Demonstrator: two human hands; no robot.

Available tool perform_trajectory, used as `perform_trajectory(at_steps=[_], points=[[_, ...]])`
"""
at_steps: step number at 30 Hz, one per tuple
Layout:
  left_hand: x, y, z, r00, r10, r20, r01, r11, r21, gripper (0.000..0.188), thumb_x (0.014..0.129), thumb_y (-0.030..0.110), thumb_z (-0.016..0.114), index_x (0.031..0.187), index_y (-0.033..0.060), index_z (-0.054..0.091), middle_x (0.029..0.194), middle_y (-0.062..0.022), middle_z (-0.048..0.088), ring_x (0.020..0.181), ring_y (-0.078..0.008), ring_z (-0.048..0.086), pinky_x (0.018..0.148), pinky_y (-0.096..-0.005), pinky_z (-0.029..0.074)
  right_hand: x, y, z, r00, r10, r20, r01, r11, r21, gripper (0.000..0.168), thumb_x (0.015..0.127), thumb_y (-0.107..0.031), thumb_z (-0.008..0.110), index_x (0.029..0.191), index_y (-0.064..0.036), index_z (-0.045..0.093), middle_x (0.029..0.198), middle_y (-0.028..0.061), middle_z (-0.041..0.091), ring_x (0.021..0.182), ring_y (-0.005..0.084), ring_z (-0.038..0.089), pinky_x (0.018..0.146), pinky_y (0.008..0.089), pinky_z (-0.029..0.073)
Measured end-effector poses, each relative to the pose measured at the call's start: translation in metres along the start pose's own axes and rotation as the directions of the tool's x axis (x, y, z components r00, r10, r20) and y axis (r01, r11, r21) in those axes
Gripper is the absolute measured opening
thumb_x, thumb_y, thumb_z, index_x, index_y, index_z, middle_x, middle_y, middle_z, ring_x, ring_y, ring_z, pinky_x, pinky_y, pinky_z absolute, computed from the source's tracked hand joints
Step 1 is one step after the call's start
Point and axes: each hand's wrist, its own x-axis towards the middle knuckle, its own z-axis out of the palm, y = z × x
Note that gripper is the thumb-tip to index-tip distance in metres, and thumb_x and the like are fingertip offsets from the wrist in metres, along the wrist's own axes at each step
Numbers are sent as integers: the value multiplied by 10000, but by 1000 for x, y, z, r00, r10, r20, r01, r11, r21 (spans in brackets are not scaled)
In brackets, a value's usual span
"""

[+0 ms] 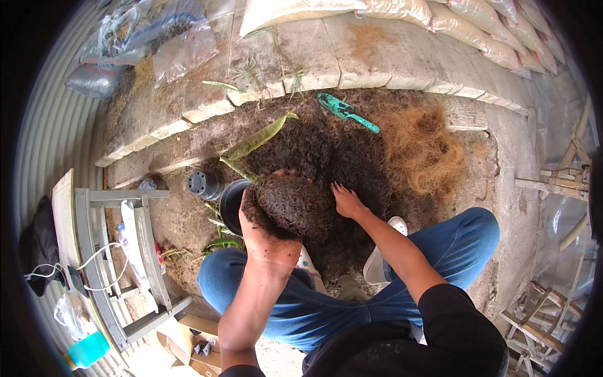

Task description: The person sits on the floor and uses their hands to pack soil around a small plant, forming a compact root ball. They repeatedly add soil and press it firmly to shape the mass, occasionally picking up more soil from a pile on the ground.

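Note:
My left hand holds up a round, fibrous root ball dark with soil. A long green leaf with yellowish edges rises from its far left side, like a snake plant's. My right hand rests with fingers apart at the heap of dark soil and holds nothing visible. Beside my left hand is a black plastic pot, partly hidden by that hand. A green hand trowel smeared with soil lies at the heap's far edge.
Brown coconut fibre lies right of the soil. An upturned black pot and leafy cuttings are at the left, near a metal stepladder. Concrete blocks edge the far side, with stacked filled sacks behind. A cardboard box sits lower left.

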Motion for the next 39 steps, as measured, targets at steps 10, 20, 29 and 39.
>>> perform_trajectory(at_steps=[10,20,29,39], points=[[11,-2,-5,1000,-3,3,3,1000,26,370,948,340,457,1085,46,636,1109,-134,671,1064,-333,621,981,-467,477,-35,14,18,970,-65,-235,72,997,21,378,944,-135,574,1293,4,527,1204,197,567,1172,375,525,1031,581,318],[9,-10,-3,998,-54,31,53,998,42,343,939,335,465,1044,63,646,1078,-118,678,1023,-306,633,940,-446,493,-20,38,-5,977,175,-118,51,348,936,394,914,-247,668,1232,-25,601,1152,162,667,1072,289,635,940,437,471],[13,-11,-2,998,-31,-49,34,997,65,393,945,385,424,1048,82,654,1046,-103,688,990,-293,645,906,-453,507,-35,10,-100,992,121,-22,57,-297,953,224,916,-154,677,1111,-45,665,999,35,705,852,173,700,736,320,591],[8,-11,-1,1000,-22,-11,22,998,57,394,945,386,413,1066,93,648,1048,-101,680,974,-295,650,881,-449,522,-54,11,-156,977,144,159,-169,63,984,221,940,-250,658,1075,-76,671,1018,25,695,860,158,698,660,319,591]])
